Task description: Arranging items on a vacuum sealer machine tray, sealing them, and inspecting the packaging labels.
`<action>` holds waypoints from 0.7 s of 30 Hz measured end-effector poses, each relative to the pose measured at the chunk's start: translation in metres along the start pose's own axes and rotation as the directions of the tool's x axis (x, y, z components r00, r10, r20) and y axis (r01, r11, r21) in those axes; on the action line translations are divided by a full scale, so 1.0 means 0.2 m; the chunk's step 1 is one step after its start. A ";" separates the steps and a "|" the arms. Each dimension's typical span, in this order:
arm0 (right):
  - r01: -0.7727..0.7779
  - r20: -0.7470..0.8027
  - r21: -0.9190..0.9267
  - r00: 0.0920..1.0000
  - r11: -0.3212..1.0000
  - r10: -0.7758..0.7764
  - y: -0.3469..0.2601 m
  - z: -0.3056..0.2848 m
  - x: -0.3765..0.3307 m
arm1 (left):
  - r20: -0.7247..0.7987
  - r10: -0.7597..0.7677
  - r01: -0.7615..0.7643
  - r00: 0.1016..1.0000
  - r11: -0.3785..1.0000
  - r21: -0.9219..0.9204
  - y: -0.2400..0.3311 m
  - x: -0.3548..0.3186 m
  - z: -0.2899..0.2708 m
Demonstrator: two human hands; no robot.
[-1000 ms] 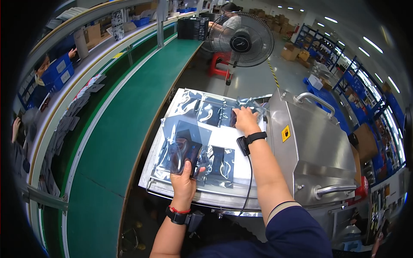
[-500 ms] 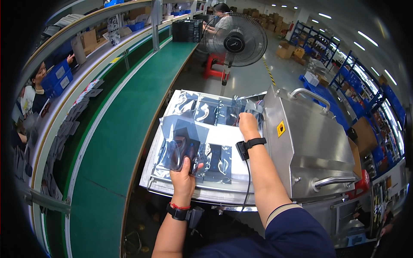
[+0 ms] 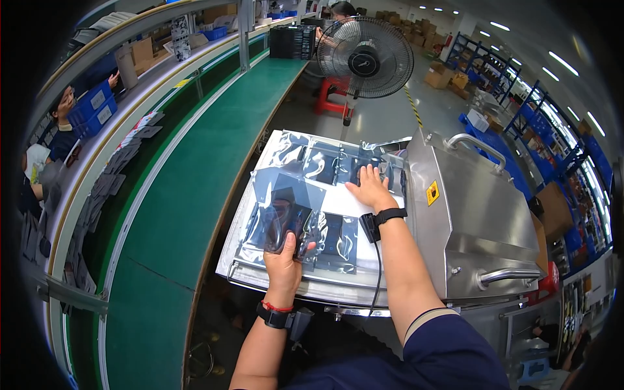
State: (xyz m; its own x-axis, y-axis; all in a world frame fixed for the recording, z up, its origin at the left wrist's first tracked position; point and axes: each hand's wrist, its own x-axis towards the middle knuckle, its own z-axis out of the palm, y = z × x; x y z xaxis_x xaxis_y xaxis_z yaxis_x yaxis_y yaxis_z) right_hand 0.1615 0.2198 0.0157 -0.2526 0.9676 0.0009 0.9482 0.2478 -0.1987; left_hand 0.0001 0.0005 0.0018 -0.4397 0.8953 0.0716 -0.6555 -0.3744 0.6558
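Observation:
My left hand (image 3: 284, 255) grips the near edge of a shiny clear bag with a dark item inside, the held bag (image 3: 279, 207), lifted a little over the steel tray (image 3: 242, 268). My right hand (image 3: 371, 188) lies flat, fingers spread, on another dark-filled bag (image 3: 376, 170) at the tray's far right, right against the steel machine (image 3: 474, 221). Several more filled bags (image 3: 325, 164) lie flat across the tray. A black band with a cable sits on my right wrist.
A green conveyor belt (image 3: 195, 182) runs along my left, with shelves and a seated person (image 3: 55, 123) beyond it. A standing fan (image 3: 365, 58) is straight ahead. Cardboard boxes and blue racks fill the right side.
My left hand has raised its bag slightly and shifted it leftward. My right hand has stayed pressed on the far-right bag.

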 end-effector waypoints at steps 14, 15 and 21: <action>-0.223 -0.053 0.107 0.972 0.969 0.229 0.07 -0.04 0.01 | -0.003 0.007 -0.007 1.000 1.000 -0.023 0.00 0.00 0.01; -0.300 0.024 0.127 0.954 0.945 0.300 0.07 -0.06 0.00 | -0.003 0.003 -0.003 1.000 1.000 -0.027 0.00 0.01 0.01; -0.291 0.074 0.121 0.956 0.949 0.284 0.02 -0.04 0.07 | -0.029 0.013 -0.014 0.999 1.000 -0.024 0.01 0.01 -0.01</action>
State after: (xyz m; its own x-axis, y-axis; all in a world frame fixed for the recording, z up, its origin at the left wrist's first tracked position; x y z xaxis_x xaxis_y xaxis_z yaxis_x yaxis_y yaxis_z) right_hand 0.1632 0.2339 0.0228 0.0132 0.9917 -0.1282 0.9501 -0.0524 -0.3076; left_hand -0.0035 0.0010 0.0016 -0.4660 0.8829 0.0580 -0.6642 -0.3924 0.6362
